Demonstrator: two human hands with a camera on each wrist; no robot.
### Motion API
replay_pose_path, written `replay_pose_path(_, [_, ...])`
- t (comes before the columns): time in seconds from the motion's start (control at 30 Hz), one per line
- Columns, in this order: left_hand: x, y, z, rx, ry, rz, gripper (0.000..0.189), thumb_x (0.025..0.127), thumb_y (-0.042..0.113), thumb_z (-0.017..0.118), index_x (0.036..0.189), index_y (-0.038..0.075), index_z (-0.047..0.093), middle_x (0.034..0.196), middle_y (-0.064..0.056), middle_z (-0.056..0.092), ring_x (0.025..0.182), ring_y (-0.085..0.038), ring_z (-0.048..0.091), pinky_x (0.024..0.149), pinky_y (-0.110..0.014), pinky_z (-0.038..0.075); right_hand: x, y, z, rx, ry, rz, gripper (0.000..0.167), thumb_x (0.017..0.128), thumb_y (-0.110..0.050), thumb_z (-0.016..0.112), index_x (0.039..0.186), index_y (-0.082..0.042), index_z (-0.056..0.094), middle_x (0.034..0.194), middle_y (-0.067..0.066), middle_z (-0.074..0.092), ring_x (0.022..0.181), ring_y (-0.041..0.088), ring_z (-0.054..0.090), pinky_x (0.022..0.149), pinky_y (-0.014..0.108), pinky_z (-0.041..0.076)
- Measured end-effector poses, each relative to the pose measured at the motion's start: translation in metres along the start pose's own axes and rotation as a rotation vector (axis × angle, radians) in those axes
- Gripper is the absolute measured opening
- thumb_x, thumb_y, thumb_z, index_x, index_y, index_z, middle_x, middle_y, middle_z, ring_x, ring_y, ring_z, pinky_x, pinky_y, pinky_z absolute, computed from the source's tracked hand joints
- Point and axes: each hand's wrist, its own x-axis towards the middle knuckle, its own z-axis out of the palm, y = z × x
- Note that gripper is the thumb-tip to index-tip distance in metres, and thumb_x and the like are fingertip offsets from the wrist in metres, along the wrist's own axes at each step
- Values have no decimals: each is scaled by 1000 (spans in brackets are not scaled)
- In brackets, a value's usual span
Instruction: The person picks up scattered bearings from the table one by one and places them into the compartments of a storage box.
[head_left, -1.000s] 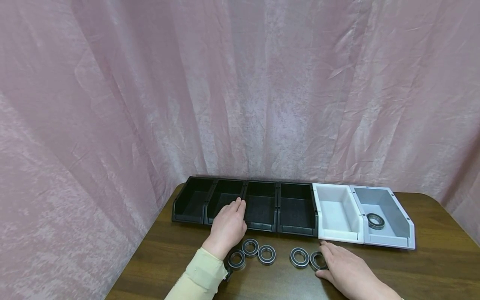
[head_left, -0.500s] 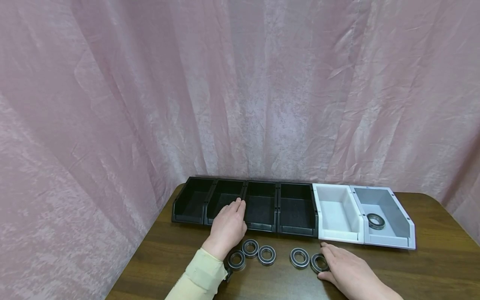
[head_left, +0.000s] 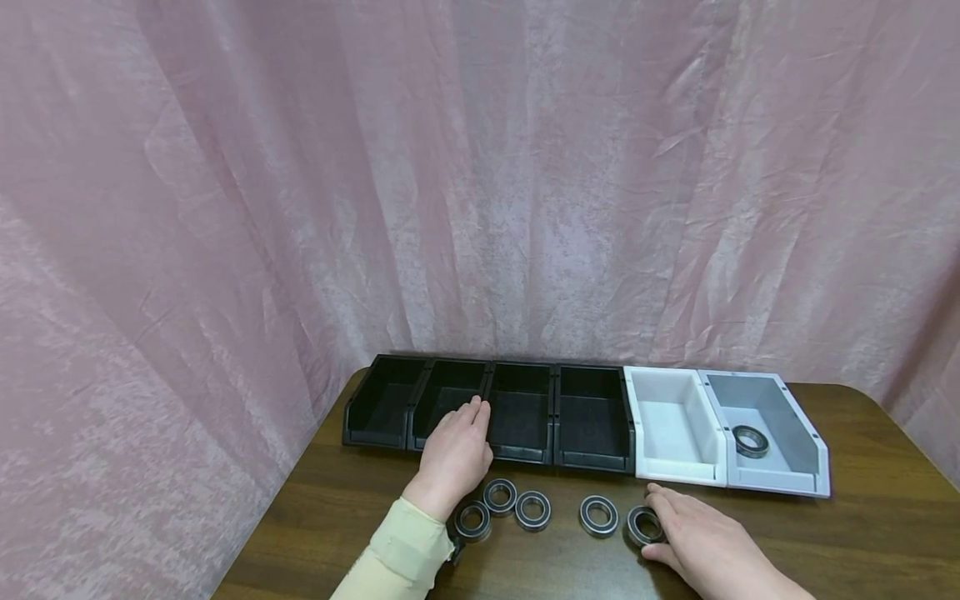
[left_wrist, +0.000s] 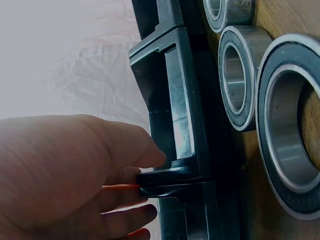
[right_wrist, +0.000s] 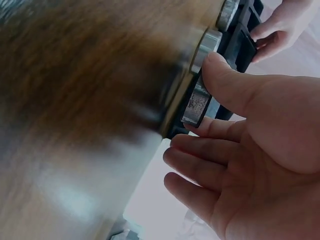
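Head view: left grip (head_left: pixel 456 454) loose, fingers nearly straight, aimed at 1 o'clock across the black bins (head_left: pixel 522 417). Right grip (head_left: pixel 701 537) aimed at 10 o'clock, thumb and fingers pinching a bearing (head_left: pixel 632 527) toward 7 o'clock of the white bin (head_left: pixel 678 429). Right wrist alone shows that bearing's mottled outer rim (right_wrist: pixel 196 105); head, unlike left wrist, shows another bearing (head_left: pixel 737 440) inside the grey bin (head_left: pixel 780 482).

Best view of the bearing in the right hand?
Head. It shows the bearing's face and centre hole, though the right hand hides part of its edge. Right wrist shows mainly its outer side, between thumb and forefinger. Left wrist doesn't show it, only other bearings.
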Motion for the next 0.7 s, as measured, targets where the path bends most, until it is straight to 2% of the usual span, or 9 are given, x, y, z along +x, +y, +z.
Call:
replay_pose_path(0.13, [0, 0, 0, 7, 10, 6, 59, 98, 14, 79, 151, -5, 62, 159, -23, 59, 145, -37, 59, 123, -49, 45, 1, -1, -4, 5, -9, 6, 53, 93, -42, 89, 128, -9, 67, 133, 7, 71, 122, 31, 70, 101, 51, 60])
replay_pose_path(0.4, [0, 0, 0, 2, 11, 5, 60, 98, 14, 80, 151, -5, 62, 159, -23, 59, 145, -37, 59, 124, -49, 45, -1, -1, -9, -3, -6, -12, 64, 95, -42, 87, 138, 1, 67, 142, 17, 70, 129, 38, 68, 107, 55, 57])
replay_pose_path(0.57, [0, 0, 0, 0, 9, 3, 60, 98, 15, 81, 151, -5, 62, 159, -23, 58, 146, -37, 59, 124, -49, 45, -2, -2, -13, -13, 20, -33, 57, 94, -42, 88, 131, -5, 68, 139, 13, 71, 125, 34, 70, 104, 52, 59])
replay_pose_path(0.7, [0, 0, 1, 4, 11, 4, 60, 98, 15, 80, 151, -5, 62, 159, -22, 59, 145, -37, 59, 123, -49, 45, -3, -3, -15, -28, 69, -59, 51, 91, -42, 90, 124, -11, 68, 127, 3, 72, 116, 27, 72, 97, 48, 62])
